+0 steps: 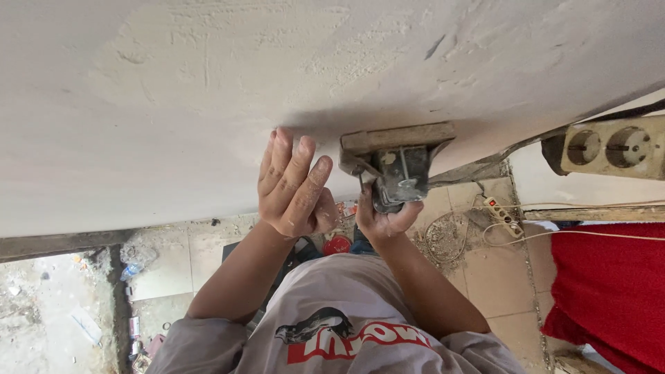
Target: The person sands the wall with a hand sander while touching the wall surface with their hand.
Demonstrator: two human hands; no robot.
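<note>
Against the pale plastered wall, right hand has its fingers clamped round the handle of a wooden float, probably rigid, light and dusty, best gripped by that handle, while left hand rests open-fingered just beside it.

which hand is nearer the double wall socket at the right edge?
Right. The right hand grips the sanding block pressed to the white wall, closer to the socket. The left hand lies flat on the wall, further from it.
</note>
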